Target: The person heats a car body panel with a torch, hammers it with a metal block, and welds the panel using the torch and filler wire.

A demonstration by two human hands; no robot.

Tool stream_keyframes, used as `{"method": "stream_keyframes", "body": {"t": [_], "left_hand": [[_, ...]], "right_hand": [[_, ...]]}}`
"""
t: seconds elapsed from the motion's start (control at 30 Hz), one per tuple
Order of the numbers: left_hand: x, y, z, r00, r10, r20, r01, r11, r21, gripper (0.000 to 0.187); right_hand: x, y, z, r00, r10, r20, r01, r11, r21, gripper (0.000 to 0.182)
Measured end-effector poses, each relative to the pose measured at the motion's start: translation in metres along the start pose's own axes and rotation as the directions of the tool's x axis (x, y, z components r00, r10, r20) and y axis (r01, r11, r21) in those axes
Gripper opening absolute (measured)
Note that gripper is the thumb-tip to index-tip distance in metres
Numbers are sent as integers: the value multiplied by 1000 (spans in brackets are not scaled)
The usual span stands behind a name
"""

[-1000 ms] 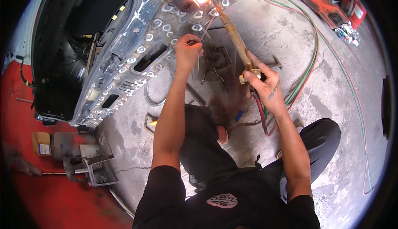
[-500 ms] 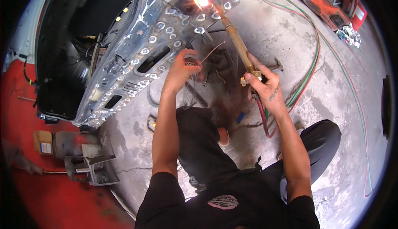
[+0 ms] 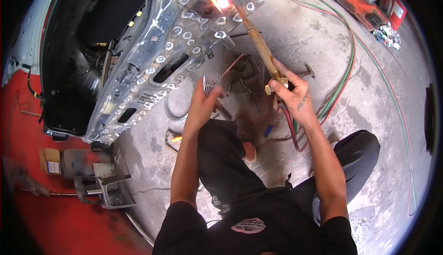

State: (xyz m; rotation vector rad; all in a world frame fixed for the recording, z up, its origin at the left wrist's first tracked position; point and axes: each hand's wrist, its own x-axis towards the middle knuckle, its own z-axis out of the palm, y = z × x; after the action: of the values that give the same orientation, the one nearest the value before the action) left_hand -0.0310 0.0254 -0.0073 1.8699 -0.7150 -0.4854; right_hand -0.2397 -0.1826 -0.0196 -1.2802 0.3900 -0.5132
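The right hand (image 3: 295,93) is wrapped around the rear of a brass torch (image 3: 260,47), with the thumb near the knurled valve knob (image 3: 267,89). The torch runs forward from this hand, slanting up and to the left in the head view, and its nozzle end lies well ahead of the fingers, near the upper part of a bare metal panel (image 3: 150,70). A bright flame and glow (image 3: 223,2) sits over that part of the panel; the glare hides the surface there, and contact between nozzle and metal cannot be confirmed. A dark red hose (image 3: 289,119) leaves the torch just below the right hand. The left hand (image 3: 201,103) is closed on a wire bundle (image 3: 211,82), which projects past the fingers; motion blur obscures the exact grip. A thin copper-coloured length (image 3: 233,65) extends from beside the bundle toward the torch, well apart from the flame. The left hand is near the panel's lower right edge, beyond its long slot (image 3: 171,68), and apart from the torch. A blue item (image 3: 268,130) lies on the concrete floor (image 3: 369,103) below and between the hands.
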Motion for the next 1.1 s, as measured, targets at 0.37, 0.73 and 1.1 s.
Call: {"method": "stream_keyframes", "body": {"t": [0.37, 0.73, 1.1], "left_hand": [[14, 3, 3, 960, 275, -49, -270, 959, 87, 18], [43, 26, -3, 802, 592, -85, -447, 688, 572, 39], [67, 27, 4, 719, 686, -111, -484, 609, 628, 39]], "right_hand": [[1, 2, -3, 1000, -18, 0, 18, 1000, 14, 61], [1, 0, -3, 1000, -14, 3, 14, 1000, 13, 60], [1, 1, -4, 1000, -20, 11, 20, 1000, 4, 59]]}}
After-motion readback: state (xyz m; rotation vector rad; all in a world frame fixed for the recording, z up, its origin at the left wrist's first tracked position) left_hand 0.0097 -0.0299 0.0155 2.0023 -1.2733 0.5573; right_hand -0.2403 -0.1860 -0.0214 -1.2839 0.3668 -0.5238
